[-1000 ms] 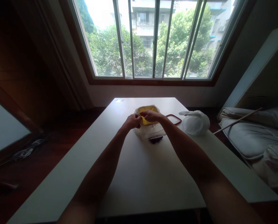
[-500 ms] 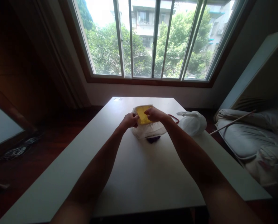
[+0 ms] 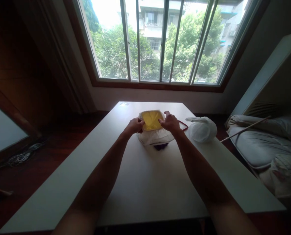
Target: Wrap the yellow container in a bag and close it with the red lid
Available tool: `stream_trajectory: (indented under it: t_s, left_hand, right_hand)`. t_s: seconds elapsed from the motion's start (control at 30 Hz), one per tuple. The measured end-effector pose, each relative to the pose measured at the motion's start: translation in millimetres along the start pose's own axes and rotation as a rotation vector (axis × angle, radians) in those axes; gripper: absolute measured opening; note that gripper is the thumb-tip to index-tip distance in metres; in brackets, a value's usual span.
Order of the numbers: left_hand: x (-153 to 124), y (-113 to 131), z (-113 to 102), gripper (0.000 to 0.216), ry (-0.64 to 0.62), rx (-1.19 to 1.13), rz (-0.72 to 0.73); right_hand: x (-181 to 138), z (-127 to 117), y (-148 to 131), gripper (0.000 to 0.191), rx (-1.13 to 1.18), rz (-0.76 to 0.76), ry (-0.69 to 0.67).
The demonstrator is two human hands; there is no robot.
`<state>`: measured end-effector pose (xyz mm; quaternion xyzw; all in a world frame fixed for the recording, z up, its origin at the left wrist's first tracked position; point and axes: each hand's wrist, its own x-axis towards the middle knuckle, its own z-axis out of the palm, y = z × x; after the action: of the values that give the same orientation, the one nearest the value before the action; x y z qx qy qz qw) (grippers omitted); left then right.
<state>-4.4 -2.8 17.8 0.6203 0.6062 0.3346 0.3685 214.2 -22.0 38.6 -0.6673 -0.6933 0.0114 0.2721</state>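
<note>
Table (image 3: pixel 147 186): white, near the window (image 3: pixel 150 42).
Yellow container (image 3: pixel 150 119): on its far half, translucent liner (image 3: pixel 149 138) draped over the rim.
Your left hand (image 3: pixel 135 125): fingers pinching the liner's left edge.
Your right hand (image 3: pixel 171 122): thumb and forefinger wide apart at the right rim.
White bag (image 3: pixel 203 130): bulging, contents unclear.

A pale bag (image 3: pixel 155 137) surrounds the open yellow bin (image 3: pixel 151 120) on the table (image 3: pixel 150 182).

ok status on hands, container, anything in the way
Left hand gripping container, right hand open at its other side. Yellow inside, pale sheet along near side. White bag to the right, apart.
</note>
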Motion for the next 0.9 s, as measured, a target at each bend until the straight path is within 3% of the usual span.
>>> stream_trajectory:
  t_s: [0.1, 0.3, 0.47, 0.53, 0.6, 0.67, 0.73, 0.9]
  left_hand:
    - [-3.1, 2.0, -2.1, 0.019, 0.028, 0.059, 0.015]
    - [-7.7, 1.9, -5.4, 0.022, 0.177, 0.287, 0.101]
    - [-28.4, 20.4, -16.0, 0.053, 0.192, 0.492, 0.084]
    - [-45.4, 34.9, -15.4, 0.056, 0.313, 0.603, 0.206]
    - [-59.8, 47.1, -8.8, 0.037, 0.366, 0.701, 0.467]
    - [-65.0, 52.8, 1.0, 0.035, 0.215, 0.806, 0.665]
    - [-59.2, 51.4, 9.1, 0.039, 0.012, 0.944, 0.764]
    - [-27.6, 36.5, 13.1, 0.057, -0.300, 1.210, 0.760]
  right_hand:
    - [-1.1, 11.2, 6.4, 0.045, 0.002, 0.022, -0.065]
    - [0.3, 20.2, 5.5, 0.039, 0.044, -0.035, -0.026]
    - [1.9, 20.2, 11.1, 0.039, 0.066, -0.043, -0.022]
    - [2.6, 19.9, 13.8, 0.039, 0.085, -0.046, -0.022]
    - [3.0, 19.5, 15.3, 0.038, 0.101, -0.048, -0.023]
    - [3.0, 18.7, 15.5, 0.037, 0.105, -0.047, -0.026]
    - [2.7, 17.6, 15.3, 0.036, 0.100, -0.047, -0.028]
    - [1.6, 14.8, 16.1, 0.034, 0.101, -0.066, -0.040]
